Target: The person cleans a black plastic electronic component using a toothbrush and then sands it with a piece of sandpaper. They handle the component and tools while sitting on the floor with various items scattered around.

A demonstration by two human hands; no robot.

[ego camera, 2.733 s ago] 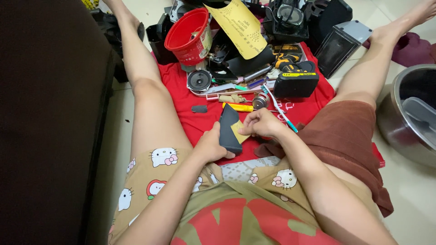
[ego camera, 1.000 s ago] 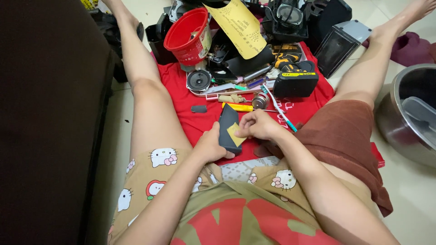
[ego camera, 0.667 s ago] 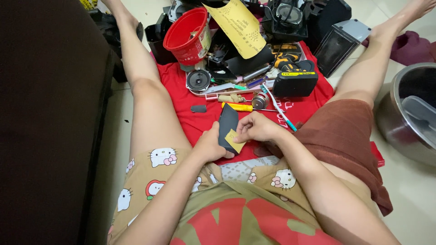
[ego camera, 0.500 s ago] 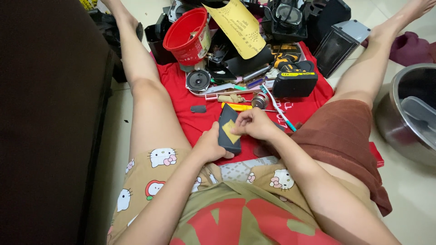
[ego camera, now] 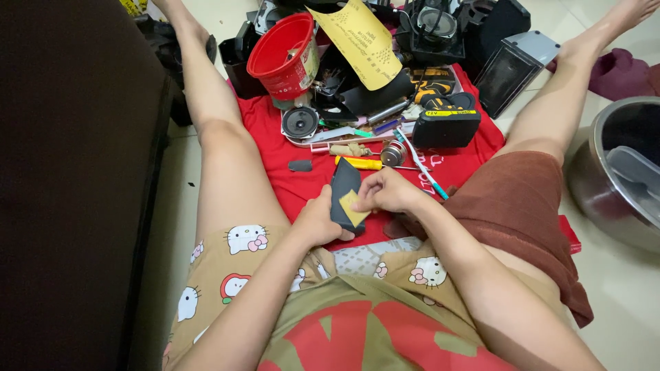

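Our left hand [ego camera: 317, 221] grips the dark flat piece [ego camera: 344, 189] at its 1 o'clock; our right hand [ego camera: 386, 192] pinches a yellow sandpaper scrap [ego camera: 353, 207] at its 8 o'clock, against the piece.

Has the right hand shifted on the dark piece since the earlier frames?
Yes, slightly. The right hand with the small yellow sheet has slid toward the person along the dark piece, away from the yellow-handled tool.

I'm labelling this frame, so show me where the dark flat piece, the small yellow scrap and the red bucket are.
dark flat piece [ego camera: 343, 185]: head view, upper bare face.
small yellow scrap [ego camera: 351, 207]: head view, middle of the scrap.
red bucket [ego camera: 300, 69]: head view, outer side wall.
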